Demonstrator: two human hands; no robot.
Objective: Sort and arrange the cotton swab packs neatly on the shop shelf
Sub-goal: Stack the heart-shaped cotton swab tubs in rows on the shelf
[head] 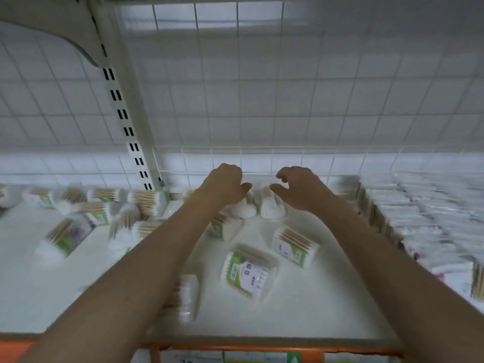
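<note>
Two cotton swab packs stand upright side by side at the back of the white shelf. My left hand curls over the top of the left upright pack and grips it. My right hand hovers just above the right upright pack, thumb and fingers apart in a loose claw, holding nothing. Loose packs lie flat nearer to me: one with a green label, one to its right, one behind, and one partly hidden under my left forearm.
Several swab packs lie scattered in the left shelf section. Tight rows of white packs fill the right side. A wire grid backs the shelf, a slotted upright post stands at left, and an orange rail edges the front.
</note>
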